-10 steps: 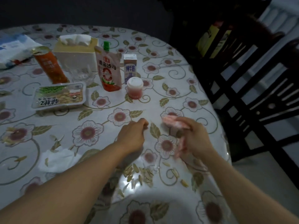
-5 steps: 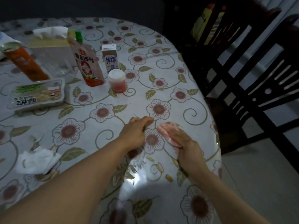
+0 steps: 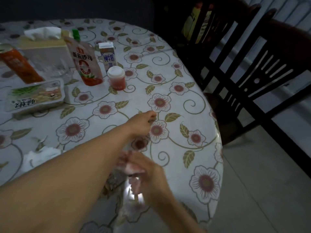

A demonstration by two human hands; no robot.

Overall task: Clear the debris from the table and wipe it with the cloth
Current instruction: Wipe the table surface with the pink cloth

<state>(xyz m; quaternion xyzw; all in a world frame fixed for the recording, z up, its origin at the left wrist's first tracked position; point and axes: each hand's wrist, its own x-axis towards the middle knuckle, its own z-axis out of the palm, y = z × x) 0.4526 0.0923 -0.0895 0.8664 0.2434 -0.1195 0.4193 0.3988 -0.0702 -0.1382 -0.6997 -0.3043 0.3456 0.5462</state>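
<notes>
The pink cloth (image 3: 130, 167) is being gripped by the blurred right hand (image 3: 149, 179) at the near part of the counter (image 3: 198, 101). The left hand (image 3: 143, 121) is being rested farther out, fingers curled closed; contents cannot be told.

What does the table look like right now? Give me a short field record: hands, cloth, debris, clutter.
left hand: stretched out over the floral tablecloth, fingers closed, contents not visible
right hand: near table edge, grip on the pink cloth, blurred
debris: crumpled white tissue at left; seed shells not clearly visible
clutter: tissue box, ketchup pouch, milk carton, white-lidded jar, sealed food tray, orange can
</notes>
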